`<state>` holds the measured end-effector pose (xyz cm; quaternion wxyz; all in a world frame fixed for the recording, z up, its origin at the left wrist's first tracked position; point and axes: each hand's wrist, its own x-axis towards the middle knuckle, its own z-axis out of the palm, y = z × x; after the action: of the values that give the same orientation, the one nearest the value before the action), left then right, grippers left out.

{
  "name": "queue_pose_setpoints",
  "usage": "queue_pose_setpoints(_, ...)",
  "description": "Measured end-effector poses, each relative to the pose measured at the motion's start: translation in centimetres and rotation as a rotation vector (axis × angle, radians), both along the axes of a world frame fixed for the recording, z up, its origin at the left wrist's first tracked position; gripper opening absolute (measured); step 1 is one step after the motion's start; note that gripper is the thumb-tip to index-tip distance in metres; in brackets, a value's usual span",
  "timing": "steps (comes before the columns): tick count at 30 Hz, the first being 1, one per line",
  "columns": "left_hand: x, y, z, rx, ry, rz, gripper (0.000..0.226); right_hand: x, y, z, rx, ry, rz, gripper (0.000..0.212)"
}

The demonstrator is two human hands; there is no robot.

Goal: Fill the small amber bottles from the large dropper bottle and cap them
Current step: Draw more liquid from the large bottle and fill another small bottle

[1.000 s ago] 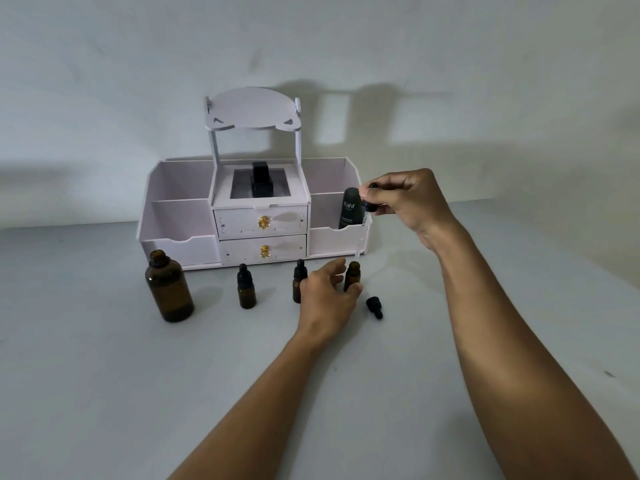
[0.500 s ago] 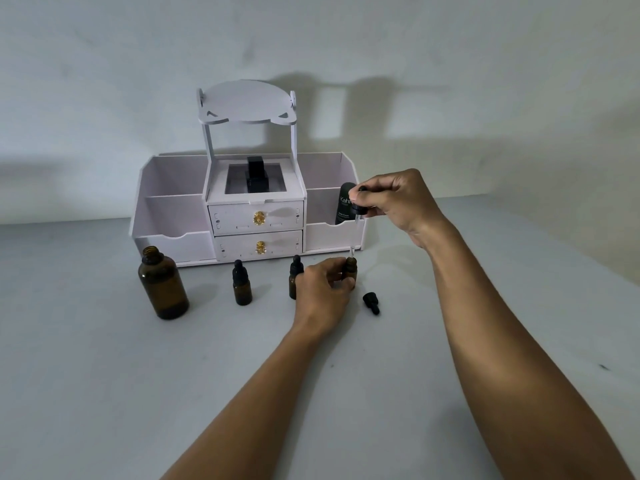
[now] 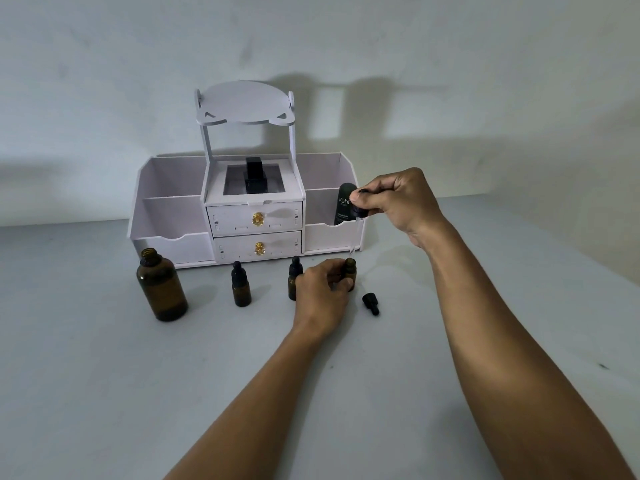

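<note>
The large amber bottle [image 3: 161,289] stands uncapped at the left of the table. Two small capped amber bottles stand further right, one [image 3: 240,286] alone and one [image 3: 293,279] partly behind my left hand [image 3: 320,295]. That hand grips a third small amber bottle [image 3: 349,270], which is open. My right hand [image 3: 398,202] pinches the black bulb of the glass dropper [image 3: 356,233], whose tip hangs just above the open bottle's mouth. A small black cap [image 3: 370,303] lies on the table to the right of that bottle.
A white desk organiser [image 3: 249,220] with two gold-knobbed drawers stands behind the bottles against the wall. A dark green tube [image 3: 343,204] sits in its right compartment, a black object [image 3: 255,176] in its top tray. Grey table surface stretches toward me.
My left hand has closed around the open small bottle. My right hand has come down and slightly left, bringing the dropper tip over the bottle's mouth.
</note>
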<state>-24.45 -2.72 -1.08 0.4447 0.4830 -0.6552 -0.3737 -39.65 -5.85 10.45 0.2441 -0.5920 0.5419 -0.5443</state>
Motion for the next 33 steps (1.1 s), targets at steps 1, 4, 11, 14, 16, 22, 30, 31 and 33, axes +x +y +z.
queue_pose_setpoints(1,0.0,0.0,0.0,-0.002,-0.001,0.001,0.030,0.0,0.0,0.0,-0.003,0.006,-0.006,0.007)
queue_pose_setpoints(4,0.0,0.0,0.0,-0.005,0.000,0.001,0.030,0.1,0.2,0.1,-0.004,0.017,-0.003,0.006)
queue_pose_setpoints(11,0.0,0.1,-0.1,-0.003,0.001,0.007,0.031,0.1,0.6,0.4,0.026,0.055,0.049,0.007)
queue_pose_setpoints(14,-0.1,0.3,-0.1,0.018,0.003,0.008,0.038,0.1,1.1,0.8,0.025,0.072,0.065,0.006)
queue_pose_setpoints(16,-0.1,0.6,-0.1,0.052,-0.007,-0.001,0.050,0.0,1.4,1.3,-0.002,0.087,0.062,0.007)
queue_pose_setpoints(22,1.5,3.0,0.4,0.057,-0.067,-0.063,0.059,0.4,2.5,2.8,-0.131,0.038,0.051,0.005)
queue_pose_setpoints(30,8.6,5.7,2.6,-0.111,-0.032,0.026,0.033,5.4,3.1,4.1,-0.247,-0.100,0.161,0.008)
queue_pose_setpoints(31,9.8,5.8,3.0,-0.151,-0.017,0.068,0.030,6.5,3.0,4.2,-0.252,-0.126,0.176,0.008)
queue_pose_setpoints(33,12.3,5.8,3.6,-0.239,0.033,0.173,0.026,8.5,3.0,4.3,-0.262,-0.178,0.196,0.009)
